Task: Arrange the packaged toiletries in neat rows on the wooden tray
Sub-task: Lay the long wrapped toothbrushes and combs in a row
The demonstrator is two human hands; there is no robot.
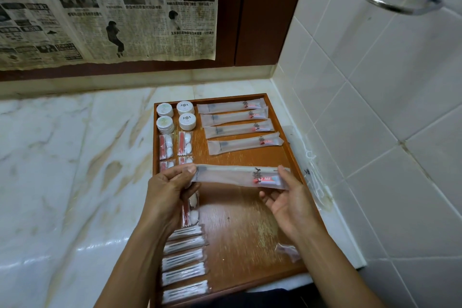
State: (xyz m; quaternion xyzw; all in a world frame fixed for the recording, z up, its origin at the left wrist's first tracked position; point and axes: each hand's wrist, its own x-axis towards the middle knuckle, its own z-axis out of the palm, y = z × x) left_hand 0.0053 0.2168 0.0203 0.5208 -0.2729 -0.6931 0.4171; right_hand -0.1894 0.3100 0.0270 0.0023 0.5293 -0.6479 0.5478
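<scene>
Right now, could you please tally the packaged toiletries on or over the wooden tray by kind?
Toothbrush packets: 5; 4 lying in a row, 1 held between left hand and right hand
Round white soaps: 4
Cotton-swab packets: 5
Red-and-white sachets: at least 5, some hidden by the left hand
Total: at least 19

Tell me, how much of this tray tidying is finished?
Most looks done. On the wooden tray, four long packets lie in a row at the far right, round white tubs fill the far left corner, and swab packets line the near left edge. In hand: a fifth long packet, held at its ends by the left hand and right hand. Left: setting it down below the four.
</scene>
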